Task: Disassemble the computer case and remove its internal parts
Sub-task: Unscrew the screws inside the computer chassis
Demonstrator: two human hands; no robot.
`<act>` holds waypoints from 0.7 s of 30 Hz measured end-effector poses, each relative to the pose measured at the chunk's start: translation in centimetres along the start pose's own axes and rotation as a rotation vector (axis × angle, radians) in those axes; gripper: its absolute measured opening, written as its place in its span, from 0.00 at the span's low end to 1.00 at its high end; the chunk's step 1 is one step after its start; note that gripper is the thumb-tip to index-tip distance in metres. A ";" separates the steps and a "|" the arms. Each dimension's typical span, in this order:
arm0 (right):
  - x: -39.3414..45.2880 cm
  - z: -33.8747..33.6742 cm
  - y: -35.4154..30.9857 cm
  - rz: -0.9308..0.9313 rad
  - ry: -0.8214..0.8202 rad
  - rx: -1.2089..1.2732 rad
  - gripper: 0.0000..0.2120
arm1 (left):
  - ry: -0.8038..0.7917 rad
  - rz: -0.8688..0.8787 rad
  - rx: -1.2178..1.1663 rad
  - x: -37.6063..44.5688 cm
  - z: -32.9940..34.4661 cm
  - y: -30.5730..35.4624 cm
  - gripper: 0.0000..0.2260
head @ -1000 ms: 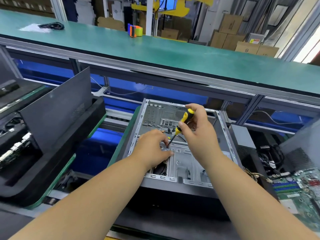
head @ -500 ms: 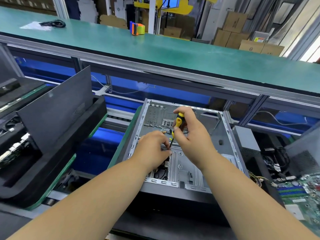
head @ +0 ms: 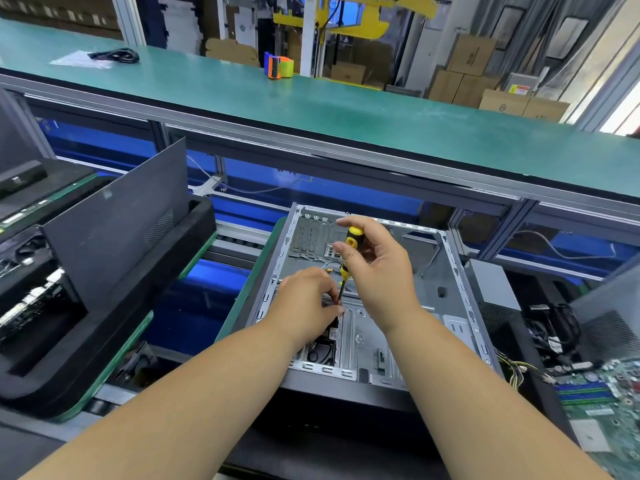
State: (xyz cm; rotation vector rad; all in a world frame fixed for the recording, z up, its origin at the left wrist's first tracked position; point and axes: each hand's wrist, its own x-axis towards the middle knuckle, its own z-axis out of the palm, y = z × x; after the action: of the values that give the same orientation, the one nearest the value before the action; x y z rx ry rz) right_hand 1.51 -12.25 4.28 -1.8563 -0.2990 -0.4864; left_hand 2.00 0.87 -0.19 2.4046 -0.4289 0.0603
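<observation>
A worker's two hands met over an opened case (head: 446, 282) lying on its side at the middle of the line, its grey metal interior facing up. The right hand (head: 381, 271) gripped the yellow-and-black handle of a screwdriver (head: 349, 251), fingers curled round it, the shaft angled down to the case floor. The left hand (head: 308, 303) pinched near the tip of the shaft, fingers bent; whether a screw sat between them could not be told. A black part lay in the case just under the left hand, mostly hidden. To the left, a dark side panel (head: 114, 230) stood tilted in a black tray (head: 104, 348). At the far right lay a green circuit board (head: 602, 393) with loose cables (head: 550, 327) beside it. Behind ran a green-topped bench (head: 346, 112) carrying a coiled black cable (head: 114, 56) and an orange, blue and green tape dispenser (head: 278, 65), with cardboard boxes (head: 467, 71) stacked beyond.
</observation>
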 end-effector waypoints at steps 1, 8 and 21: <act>0.0 0.1 -0.1 -0.007 -0.004 0.008 0.14 | -0.001 0.002 0.000 0.0 0.0 0.0 0.08; 0.0 -0.1 0.2 0.047 -0.008 0.134 0.15 | 0.000 -0.001 -0.018 -0.1 0.0 0.0 0.07; 1.0 -0.8 0.4 0.093 -0.242 0.301 0.16 | 0.006 -0.028 -0.009 0.0 0.0 0.1 0.08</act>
State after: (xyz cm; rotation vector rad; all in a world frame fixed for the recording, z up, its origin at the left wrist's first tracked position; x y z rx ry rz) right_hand 2.42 -13.14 4.66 -1.6256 -0.4220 -0.1415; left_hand 1.94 0.78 -0.15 2.4008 -0.3921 0.0532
